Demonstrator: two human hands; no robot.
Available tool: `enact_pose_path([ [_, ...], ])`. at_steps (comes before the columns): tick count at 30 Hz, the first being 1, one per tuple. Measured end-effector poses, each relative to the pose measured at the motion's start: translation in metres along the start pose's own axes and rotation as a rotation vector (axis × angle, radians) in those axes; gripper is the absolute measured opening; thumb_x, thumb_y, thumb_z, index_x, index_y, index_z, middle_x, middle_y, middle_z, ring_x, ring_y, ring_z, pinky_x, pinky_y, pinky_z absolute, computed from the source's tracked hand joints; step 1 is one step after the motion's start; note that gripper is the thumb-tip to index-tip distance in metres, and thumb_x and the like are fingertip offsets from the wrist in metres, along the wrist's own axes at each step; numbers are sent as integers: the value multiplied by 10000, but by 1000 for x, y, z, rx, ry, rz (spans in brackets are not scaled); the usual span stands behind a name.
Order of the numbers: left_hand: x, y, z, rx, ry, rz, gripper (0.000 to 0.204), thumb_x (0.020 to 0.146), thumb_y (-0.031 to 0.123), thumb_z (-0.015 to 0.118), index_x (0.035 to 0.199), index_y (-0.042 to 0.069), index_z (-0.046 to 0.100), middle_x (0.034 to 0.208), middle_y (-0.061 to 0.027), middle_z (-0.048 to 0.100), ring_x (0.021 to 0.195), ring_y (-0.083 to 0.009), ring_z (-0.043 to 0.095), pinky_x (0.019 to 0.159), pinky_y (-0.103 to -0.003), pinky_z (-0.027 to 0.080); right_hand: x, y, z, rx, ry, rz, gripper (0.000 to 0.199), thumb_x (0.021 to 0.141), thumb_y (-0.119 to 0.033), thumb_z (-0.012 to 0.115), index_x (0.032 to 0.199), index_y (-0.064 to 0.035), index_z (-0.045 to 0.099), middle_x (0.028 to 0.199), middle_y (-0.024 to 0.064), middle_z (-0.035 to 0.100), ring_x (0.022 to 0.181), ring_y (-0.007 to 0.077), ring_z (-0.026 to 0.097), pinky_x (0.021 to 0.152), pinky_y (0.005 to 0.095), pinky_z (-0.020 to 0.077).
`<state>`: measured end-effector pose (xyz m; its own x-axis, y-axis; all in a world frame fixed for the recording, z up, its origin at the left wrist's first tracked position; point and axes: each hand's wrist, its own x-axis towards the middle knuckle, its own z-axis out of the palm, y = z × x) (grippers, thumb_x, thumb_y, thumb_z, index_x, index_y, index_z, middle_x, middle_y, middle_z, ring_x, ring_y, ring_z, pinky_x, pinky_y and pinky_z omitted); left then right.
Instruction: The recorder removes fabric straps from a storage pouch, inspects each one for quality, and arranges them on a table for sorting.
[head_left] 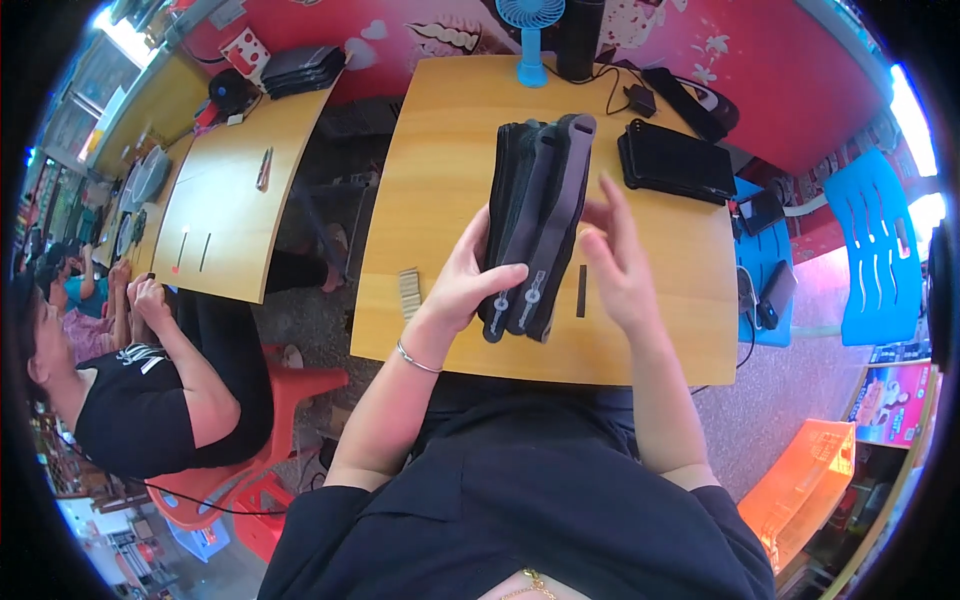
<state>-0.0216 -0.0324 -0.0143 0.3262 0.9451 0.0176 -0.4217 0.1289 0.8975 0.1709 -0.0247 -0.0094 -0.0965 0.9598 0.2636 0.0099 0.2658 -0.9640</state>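
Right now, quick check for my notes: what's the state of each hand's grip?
Left hand: closed on a stack of dark flat pieces.
Right hand: open beside the stack; whether its fingers touch it can't be told.

left of two hands [466, 277] gripping a dark layered stack [537, 215], right one [625, 275] open, perhaps touching, wooden table [430, 170]

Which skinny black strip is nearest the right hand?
The black strip on the middle table, just left of the right hand; the others lie on the left table.
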Motion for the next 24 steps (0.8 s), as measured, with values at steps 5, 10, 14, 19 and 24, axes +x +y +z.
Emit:
enact_pose_path([
  [5,-11,-2,5,-58,-88,-15,838,701,123,750,1389,15,284,1285,-91,452,1194,-178,444,1024,-318,341,19,-43,2,61,9,-38,639,852,-169,649,1405,-95,338,1170,91,531,864,97,512,696,217,447],
  [10,-13,-6,11,-11,-22,49,884,698,108,763,1407,14,243,1327,-112,415,1241,-195,404,1049,-331,315,22,-58,2,-160,-6,-144,632,770,-97,708,1345,-120,445,1071,58,539,833,97,521,637,206,447],
  [14,-12,-4,13,251,79,261,994,668,110,790,1429,15,157,1341,-143,396,1258,-219,394,1055,-346,314,24,-77,11,-235,-17,-192,600,739,-54,724,1293,-128,506,1064,60,543,859,111,544,660,227,504],
  [19,-11,-2,8,384,120,335,1086,640,123,811,1444,22,86,1332,-161,405,1245,-237,417,1042,-355,339,24,-89,21,-111,-44,-81,532,719,56,691,1212,-104,571,1040,49,549,932,131,580,764,263,548],
  [24,-2,2,5,578,163,360,1140,617,131,825,1442,23,46,1301,-171,431,1204,-240,453,1016,-362,366,22,-73,17,-21,-40,-68,485,724,109,649,1163,-90,597,1058,48,554,1006,158,582,819,280,547],
])
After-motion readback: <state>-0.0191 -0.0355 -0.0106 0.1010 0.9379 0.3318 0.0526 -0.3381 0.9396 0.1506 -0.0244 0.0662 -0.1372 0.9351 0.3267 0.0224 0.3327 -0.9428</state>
